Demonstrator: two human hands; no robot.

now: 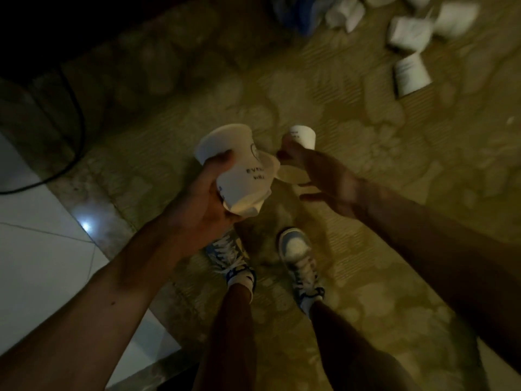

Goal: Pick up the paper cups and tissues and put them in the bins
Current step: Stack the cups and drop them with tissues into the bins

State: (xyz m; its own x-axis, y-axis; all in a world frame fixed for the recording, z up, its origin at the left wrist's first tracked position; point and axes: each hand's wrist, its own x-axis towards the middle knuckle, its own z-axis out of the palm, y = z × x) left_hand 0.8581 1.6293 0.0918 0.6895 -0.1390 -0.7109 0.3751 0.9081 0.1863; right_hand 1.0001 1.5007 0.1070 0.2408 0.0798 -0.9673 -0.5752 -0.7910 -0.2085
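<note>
Well, the left grip (208,198) is curled tight round some white paper cups (239,167) pushed together (I can't tell how many). Just beside it, the right grip (318,176) pinches one small cup (303,136) with its fingertips. Far beyond the right grip, fallen cups (411,76) and blurry white tissues (408,35) lie on the carpet (366,131). Below both grips are two shoes (298,258).
</note>
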